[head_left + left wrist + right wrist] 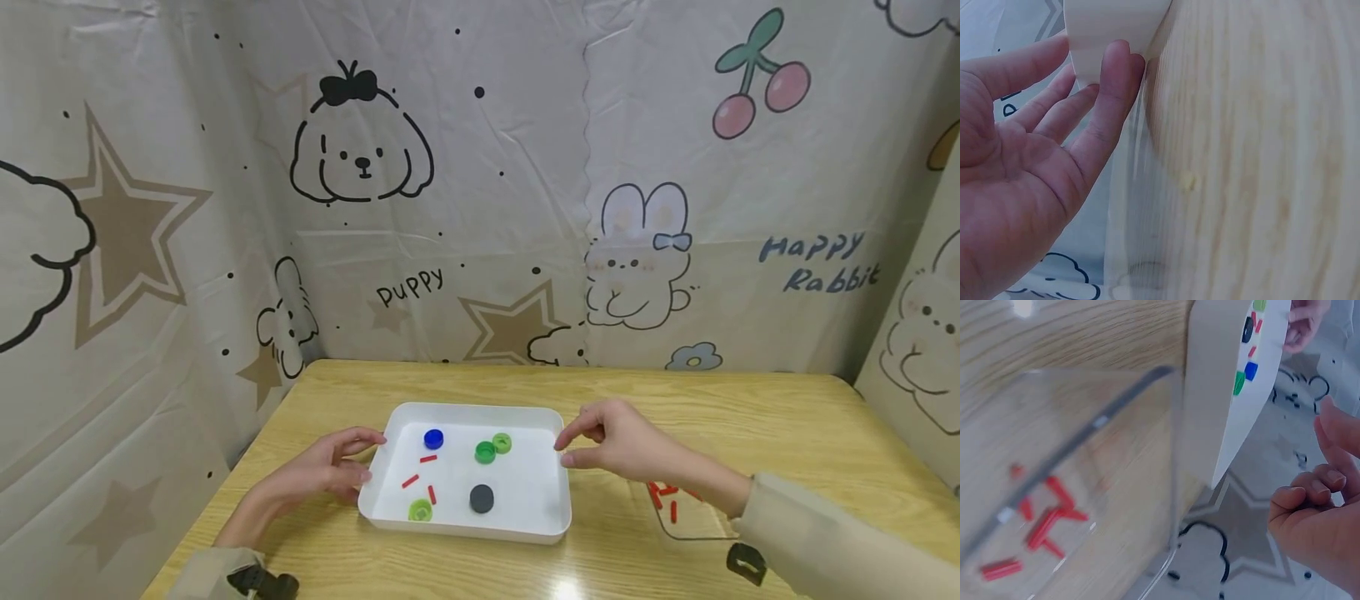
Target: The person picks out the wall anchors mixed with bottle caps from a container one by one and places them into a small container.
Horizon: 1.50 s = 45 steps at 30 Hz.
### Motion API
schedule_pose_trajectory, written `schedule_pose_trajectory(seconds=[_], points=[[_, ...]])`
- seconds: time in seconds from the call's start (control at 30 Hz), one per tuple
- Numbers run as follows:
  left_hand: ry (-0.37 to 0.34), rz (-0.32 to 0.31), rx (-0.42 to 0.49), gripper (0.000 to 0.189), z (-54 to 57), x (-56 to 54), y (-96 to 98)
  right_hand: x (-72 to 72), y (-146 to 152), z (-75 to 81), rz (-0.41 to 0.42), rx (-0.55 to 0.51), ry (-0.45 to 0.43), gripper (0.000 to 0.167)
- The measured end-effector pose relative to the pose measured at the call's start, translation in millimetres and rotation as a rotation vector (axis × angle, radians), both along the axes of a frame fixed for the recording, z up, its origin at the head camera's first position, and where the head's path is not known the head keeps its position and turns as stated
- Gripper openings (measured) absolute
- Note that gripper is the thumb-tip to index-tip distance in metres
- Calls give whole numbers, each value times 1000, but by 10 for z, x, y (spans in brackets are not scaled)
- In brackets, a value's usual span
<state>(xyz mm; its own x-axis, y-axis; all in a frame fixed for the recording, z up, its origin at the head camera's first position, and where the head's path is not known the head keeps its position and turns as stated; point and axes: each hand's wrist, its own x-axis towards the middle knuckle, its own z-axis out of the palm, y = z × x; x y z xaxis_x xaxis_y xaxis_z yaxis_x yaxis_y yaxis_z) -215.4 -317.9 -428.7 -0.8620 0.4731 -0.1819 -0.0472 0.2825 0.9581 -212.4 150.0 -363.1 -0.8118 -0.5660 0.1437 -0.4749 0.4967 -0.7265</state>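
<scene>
A white tray (525, 529) lies on the table between the hands. In it are a blue cap (433, 439), a green cap (485, 452), light green caps (421, 510), a dark grey disc (482, 499) and several short red sticks (410, 481). My left hand (330, 467) touches the tray's left side, its fingers extended against the wall in the left wrist view. My right hand (618, 437) hovers at the right rim, thumb and index fingertip close but apart. Its other fingers bend toward the palm; nothing shows in its grasp.
A clear plastic box (1175, 456) with several red sticks (1041, 528) stands right of the tray, partly behind the right forearm in the head view. A printed curtain (450, 250) hangs behind the wooden table (787, 433) and along its sides.
</scene>
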Motion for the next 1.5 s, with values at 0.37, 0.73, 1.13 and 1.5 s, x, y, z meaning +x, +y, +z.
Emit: schedule_pose_trajectory(seconds=[0.37,0.73,1.13,1.5], points=[[-21,8,-4,60,-12,-14,-8,-208,-531,-6,77,31,-29,15],[-7,-2,-5,59,-9,-29,-3,-382,-996,-6,165,24,-76,20],[-15,2,-2,60,-17,-19,-3,-429,-1413,-208,139,36,-214,26],[-12,-3,-4,60,-2,-18,-14,-456,-1624,-350,171,51,-220,26]])
